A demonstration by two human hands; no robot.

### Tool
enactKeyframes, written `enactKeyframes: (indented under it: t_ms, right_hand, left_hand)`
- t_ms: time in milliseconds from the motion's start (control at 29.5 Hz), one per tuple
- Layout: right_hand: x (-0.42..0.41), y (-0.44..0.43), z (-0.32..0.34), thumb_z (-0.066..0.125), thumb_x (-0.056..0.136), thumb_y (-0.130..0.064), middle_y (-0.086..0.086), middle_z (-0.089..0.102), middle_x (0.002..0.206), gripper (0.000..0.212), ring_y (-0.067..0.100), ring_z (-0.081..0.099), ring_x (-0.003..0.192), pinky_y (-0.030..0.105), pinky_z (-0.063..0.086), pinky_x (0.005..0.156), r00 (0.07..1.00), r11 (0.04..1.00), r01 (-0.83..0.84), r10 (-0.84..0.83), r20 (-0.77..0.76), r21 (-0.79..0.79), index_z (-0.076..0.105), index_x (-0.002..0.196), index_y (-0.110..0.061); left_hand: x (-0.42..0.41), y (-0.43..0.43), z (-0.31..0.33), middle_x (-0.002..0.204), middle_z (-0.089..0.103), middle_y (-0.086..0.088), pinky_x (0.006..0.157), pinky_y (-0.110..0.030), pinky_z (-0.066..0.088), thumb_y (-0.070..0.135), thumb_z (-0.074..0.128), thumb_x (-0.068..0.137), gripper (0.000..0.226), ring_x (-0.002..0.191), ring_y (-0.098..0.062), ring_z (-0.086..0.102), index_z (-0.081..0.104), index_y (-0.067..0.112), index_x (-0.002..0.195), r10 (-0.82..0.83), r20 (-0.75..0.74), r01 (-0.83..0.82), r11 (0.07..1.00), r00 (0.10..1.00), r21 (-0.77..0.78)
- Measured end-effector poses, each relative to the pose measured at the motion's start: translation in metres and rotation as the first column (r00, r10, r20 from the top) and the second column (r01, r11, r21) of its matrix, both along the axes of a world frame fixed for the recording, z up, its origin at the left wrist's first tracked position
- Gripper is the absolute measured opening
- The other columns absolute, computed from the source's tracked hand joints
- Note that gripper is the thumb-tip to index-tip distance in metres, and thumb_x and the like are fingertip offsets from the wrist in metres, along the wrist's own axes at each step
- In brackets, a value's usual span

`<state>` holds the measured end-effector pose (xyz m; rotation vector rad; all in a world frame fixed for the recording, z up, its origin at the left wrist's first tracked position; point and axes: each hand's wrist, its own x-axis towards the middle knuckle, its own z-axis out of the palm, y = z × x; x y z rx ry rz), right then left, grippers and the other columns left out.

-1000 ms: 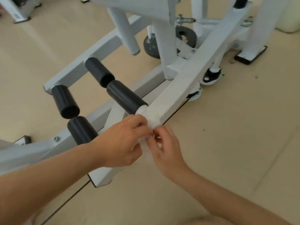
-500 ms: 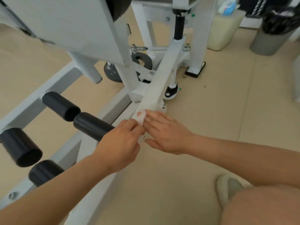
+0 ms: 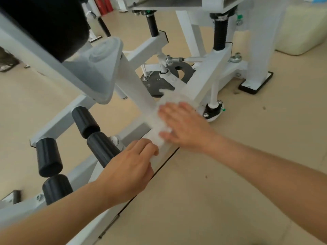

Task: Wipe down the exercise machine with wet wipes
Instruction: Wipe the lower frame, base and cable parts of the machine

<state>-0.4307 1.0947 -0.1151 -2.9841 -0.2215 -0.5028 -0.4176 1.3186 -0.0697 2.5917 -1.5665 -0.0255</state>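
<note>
Floor: beige tile floor [image 3: 230, 174] is running under everything, and the white exercise machine [image 3: 58, 119] is sitting low on it, so I'm reaching down and forward from where I'm watching.

Left hand: my left hand [image 3: 129, 172] is sitting nearest, fingers curled over onto the near end of the wet wipe [image 3: 157, 124]. It's looking like a pinch against the metal, I'm guessing to anchor that end so the sheet isn't sliding along with the other hand.

Foam rollers: four black foam rollers [image 3: 85, 121] are sticking out just beside that hand on its left side, not touching the wipe.

Wet wipe: it's lying stretched lengthwise on top of the sloped white beam [image 3: 208, 76], thin enough that the paint is showing through, with its far end bunching up a little.

Right hand: my right hand [image 3: 182, 126] is lying flat on the wipe, fingers spread and straight, pressing it down instead of gripping. A flat palm is covering more of the beam's top face per pass, I reckon.

Stage: looking like the wiping is only getting going on this beam, with the uprights beyond not reached.

Further back: a grey plate [image 3: 159, 84] is sitting behind the beam, and a black rubber foot [image 3: 255, 83] is planted on the floor to the right.

Farthest: a black pad [image 3: 44, 23] is filling the top left and a cream tub [image 3: 304, 32] is standing at the top right, well apart from my hands.
</note>
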Motion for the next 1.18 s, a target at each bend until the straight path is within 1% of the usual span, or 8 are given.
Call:
enactKeyframes:
  t_ms: [135, 338, 440, 575, 778, 981, 1083, 1185]
  right_hand:
    - [0.029, -0.040, 0.012, 0.016, 0.097, -0.054, 0.004, 0.046, 0.146, 0.067, 0.027, 0.041, 0.132, 0.044, 0.026, 0.107, 0.973, 0.974, 0.221, -0.224, 0.047, 0.055, 0.042, 0.143, -0.013]
    - [-0.031, 0.032, -0.022, 0.037, 0.099, -0.039, 0.003, 0.055, 0.137, 0.044, 0.022, 0.037, 0.137, 0.043, 0.024, 0.115, 0.926, 0.905, -0.373, 0.348, 0.149, 0.204, 0.056, 0.131, -0.014]
    - [-0.016, -0.004, -0.033, 0.037, 0.102, -0.028, 0.010, 0.061, 0.130, 0.042, 0.024, 0.042, 0.135, 0.041, 0.029, 0.114, 0.929, 0.839, -0.299, 0.145, 0.341, 0.455, 0.065, 0.120, -0.002]
    - [0.000, -0.022, -0.034, 0.055, 0.094, -0.017, 0.012, 0.064, 0.123, 0.025, 0.024, 0.048, 0.131, 0.034, 0.038, 0.110, 0.833, 0.585, -0.128, -0.375, 0.407, 0.801, 0.069, 0.100, 0.002]
    - [-0.020, 0.030, -0.038, 0.067, 0.085, -0.009, 0.011, 0.056, 0.101, 0.009, 0.011, 0.056, 0.104, 0.017, 0.041, 0.094, 0.828, 0.460, -0.218, -0.380, 0.413, 0.861, 0.068, 0.086, -0.001]
    - [0.003, 0.018, -0.013, 0.064, 0.085, -0.023, 0.002, 0.050, 0.101, 0.012, 0.003, 0.053, 0.089, 0.012, 0.040, 0.083, 0.833, -0.080, -0.189, -0.541, 0.116, 0.979, 0.058, 0.095, -0.020]
    - [0.029, -0.011, -0.013, 0.062, 0.087, -0.016, 0.006, 0.043, 0.117, 0.033, 0.009, 0.051, 0.100, 0.016, 0.040, 0.094, 0.746, -0.010, -0.157, -0.657, 0.112, 0.988, 0.056, 0.118, -0.008]
    - [0.049, -0.029, -0.021, 0.047, 0.097, -0.014, 0.021, 0.029, 0.148, 0.050, 0.020, 0.033, 0.137, 0.024, 0.026, 0.115, 0.762, 0.240, -0.048, -0.619, 0.191, 0.969, 0.036, 0.142, 0.007]
  left_hand:
    - [0.001, -0.022, 0.003, 0.127, 0.048, 0.005, 0.081, -0.033, 0.053, 0.018, 0.047, 0.088, 0.038, 0.108, -0.015, 0.051, 0.046, 0.022, 0.125, 0.074, 0.031, -0.074, 0.997, 0.997, 0.008]
    - [0.012, -0.054, 0.010, 0.119, 0.049, 0.010, 0.084, -0.026, 0.045, 0.016, 0.046, 0.087, 0.031, 0.103, -0.010, 0.050, 0.054, 0.022, 0.117, 0.249, -0.065, -0.257, 0.938, 0.966, -0.233]
    - [0.010, -0.062, 0.001, 0.133, 0.047, 0.008, 0.093, -0.025, 0.040, 0.024, 0.040, 0.092, 0.044, 0.117, -0.011, 0.046, 0.049, 0.024, 0.135, 0.259, -0.077, -0.268, 0.949, 0.963, -0.167]
    - [0.003, -0.072, -0.013, 0.136, 0.047, 0.001, 0.094, -0.025, 0.035, 0.032, 0.035, 0.093, 0.046, 0.121, -0.020, 0.045, 0.051, 0.022, 0.135, 0.344, 0.024, -0.338, 0.931, 0.939, -0.135]
    - [0.003, -0.080, -0.011, 0.110, 0.056, 0.007, 0.079, -0.010, 0.038, 0.032, 0.051, 0.087, 0.031, 0.093, -0.004, 0.053, 0.066, 0.016, 0.108, 0.378, -0.079, -0.380, 0.851, 0.922, -0.362]
    - [0.006, -0.090, -0.010, 0.128, 0.051, 0.008, 0.084, -0.009, 0.034, 0.037, 0.051, 0.089, 0.039, 0.100, -0.002, 0.050, 0.062, 0.028, 0.125, 0.375, -0.114, -0.390, 0.850, 0.920, -0.353]
    - [0.007, -0.094, -0.015, 0.131, 0.053, 0.002, 0.088, -0.015, 0.031, 0.044, 0.043, 0.089, 0.044, 0.100, -0.007, 0.045, 0.065, 0.025, 0.123, 0.418, -0.072, -0.418, 0.853, 0.906, -0.312]
    - [0.005, -0.093, -0.017, 0.134, 0.051, -0.001, 0.087, -0.025, 0.036, 0.044, 0.040, 0.089, 0.049, 0.105, -0.011, 0.045, 0.061, 0.022, 0.129, 0.467, -0.047, -0.459, 0.837, 0.883, -0.297]
